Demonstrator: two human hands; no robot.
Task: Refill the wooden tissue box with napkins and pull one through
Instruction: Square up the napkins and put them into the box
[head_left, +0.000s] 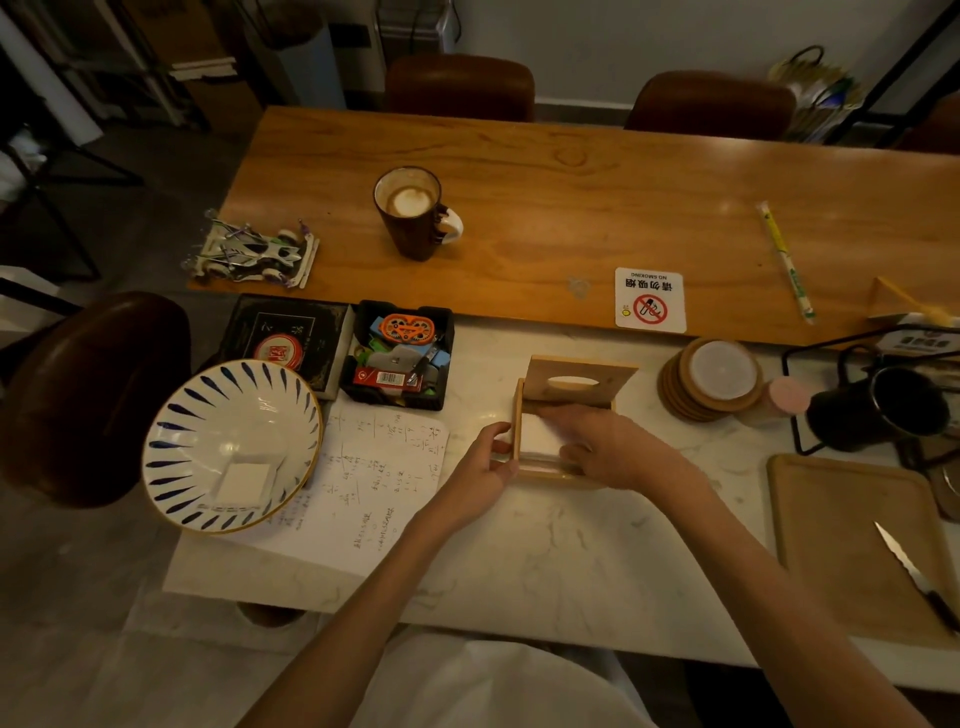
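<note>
The wooden tissue box (519, 410) stands on the white marble counter with its lid (587, 382) tipped up at the back, oval slot showing. A stack of white napkins (537, 439) lies inside. My right hand (608, 447) lies flat over the napkins, fingers pointing left, partly hiding them. My left hand (485, 467) grips the box's left wall with thumb and fingers. Another folded napkin (244, 480) rests in the blue-striped bowl (208, 395) at the left.
A handwritten paper sheet (374, 483) lies between bowl and box. Black tray of small items (397, 356), coffee mug (415, 213), coaster stack (714, 382), black pitcher (878, 410), wooden board (841, 525) with a knife (914, 577) surround the box.
</note>
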